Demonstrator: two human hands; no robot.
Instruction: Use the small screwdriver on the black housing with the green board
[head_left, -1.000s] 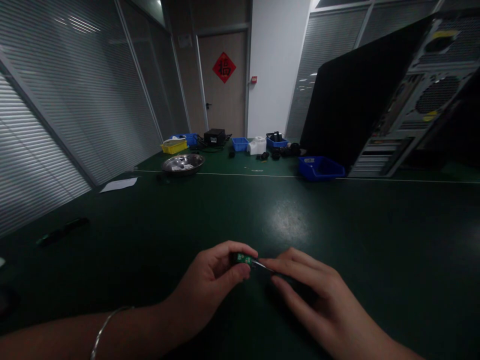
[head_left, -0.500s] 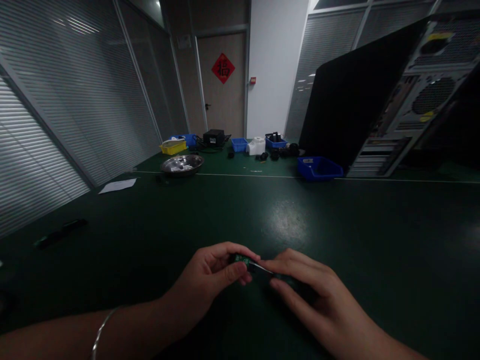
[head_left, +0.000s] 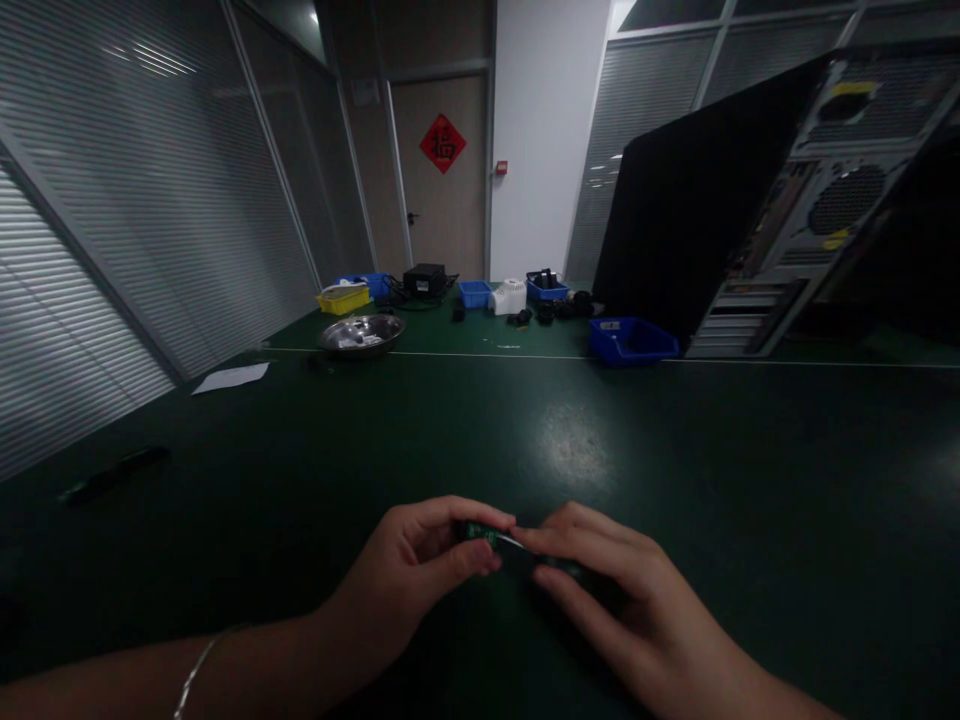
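My left hand (head_left: 420,555) is closed, pinching a small green circuit board (head_left: 480,533) between thumb and fingers; much of the board is covered by them. Just to its right, my right hand (head_left: 615,580) grips a slim screwdriver-like tool (head_left: 514,542) with a bright metal shaft and a dark handle. Its shaft points left and reaches the board's right end; the exact contact is too dark to make out. Both hands are low over the green table (head_left: 420,430).
A long dark object (head_left: 112,474) and a white paper (head_left: 231,378) lie on the left. Farther back are a metal bowl (head_left: 361,336), a yellow bin (head_left: 343,299), a white device (head_left: 508,297) and a blue bin (head_left: 631,342). A computer case (head_left: 675,220) stands at right.
The view has shifted slightly. Both hands keep their grips, and the board and the tool look slightly tilted compared with before.
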